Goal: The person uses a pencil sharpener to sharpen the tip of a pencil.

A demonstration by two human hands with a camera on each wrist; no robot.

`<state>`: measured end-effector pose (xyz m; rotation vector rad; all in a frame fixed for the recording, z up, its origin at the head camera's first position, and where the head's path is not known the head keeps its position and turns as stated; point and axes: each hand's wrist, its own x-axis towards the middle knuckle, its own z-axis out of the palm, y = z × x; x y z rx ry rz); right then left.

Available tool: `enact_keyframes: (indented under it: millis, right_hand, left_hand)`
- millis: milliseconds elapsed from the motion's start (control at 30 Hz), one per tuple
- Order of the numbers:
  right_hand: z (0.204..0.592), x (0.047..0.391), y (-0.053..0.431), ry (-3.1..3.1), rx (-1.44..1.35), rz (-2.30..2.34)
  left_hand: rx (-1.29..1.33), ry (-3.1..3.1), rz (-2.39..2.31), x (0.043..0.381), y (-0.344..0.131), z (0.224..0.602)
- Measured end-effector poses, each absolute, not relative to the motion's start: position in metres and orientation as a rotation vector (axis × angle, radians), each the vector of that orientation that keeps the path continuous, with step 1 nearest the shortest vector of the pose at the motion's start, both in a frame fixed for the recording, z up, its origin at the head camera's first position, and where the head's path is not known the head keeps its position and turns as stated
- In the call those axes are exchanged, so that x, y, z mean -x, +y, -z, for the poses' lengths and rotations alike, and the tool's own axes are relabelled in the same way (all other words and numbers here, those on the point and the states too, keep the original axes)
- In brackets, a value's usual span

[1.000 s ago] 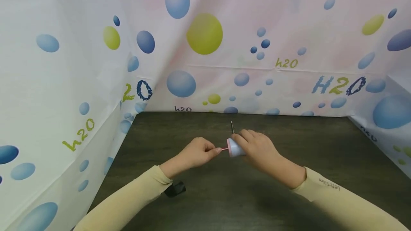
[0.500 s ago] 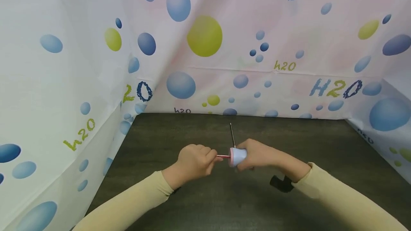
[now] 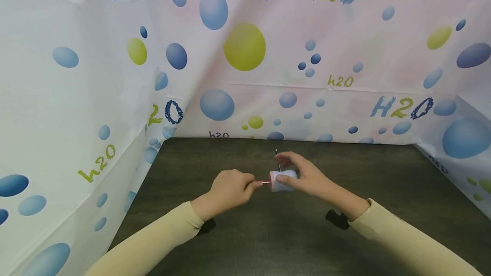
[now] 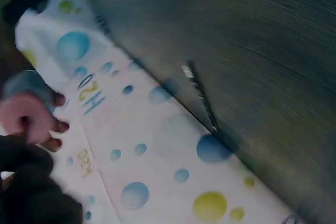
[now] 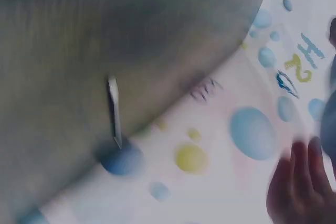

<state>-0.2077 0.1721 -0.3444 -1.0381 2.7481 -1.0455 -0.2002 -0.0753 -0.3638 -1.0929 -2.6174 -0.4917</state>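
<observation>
In the head view, my left hand (image 3: 232,191) pinches a red pencil (image 3: 266,182), whose far end goes into the pink face of a light blue sharpener (image 3: 285,186). My right hand (image 3: 312,178) has its thumb against the sharpener's side, while the fingers are lifted and spread above it. These right-hand fingers (image 5: 299,182) look straight in the blurred right wrist view. The round pink face of the sharpener (image 4: 38,113) shows a hole in the left wrist view, with the right fingertips (image 4: 62,127) beside it.
Behind the hands a thin dark rod with a light end (image 4: 199,94), like a pencil, lies on the dark tabletop (image 3: 261,233) near the back wall. White sheets with bubble prints (image 3: 245,97) enclose the back and sides. Dark wrist devices (image 3: 337,219) hang below both wrists.
Both hands first lowered a little, then the right fingers lifted off the sharpener and spread. The left hand has turned about the pencil, now knuckles up. The rod stayed in place.
</observation>
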Motion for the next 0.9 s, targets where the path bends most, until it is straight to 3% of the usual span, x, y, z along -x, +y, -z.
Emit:
enact_keyframes:
  millis: [167,300,467,733,900]
  right_hand:
    - [0.355,0.206,0.169,3.414,1.758,0.009]
    - [0.366,0.21,0.169,3.514,1.914,-0.168]
    - [0.362,0.209,0.168,3.505,1.673,-0.019]
    - [0.345,0.206,0.158,3.107,1.001,0.368]
    - [0.348,0.218,0.165,2.662,0.818,0.781]
  left_hand:
    - [0.85,-3.054,1.332,0.211,-0.07,0.356]
    - [0.883,-3.055,1.417,0.212,-0.061,0.356]
    - [0.874,-2.924,1.104,0.205,-0.052,0.361]
    - [0.982,-2.232,0.101,0.204,-0.06,0.374]
    - [1.065,-1.858,-0.077,0.215,-0.065,0.381]
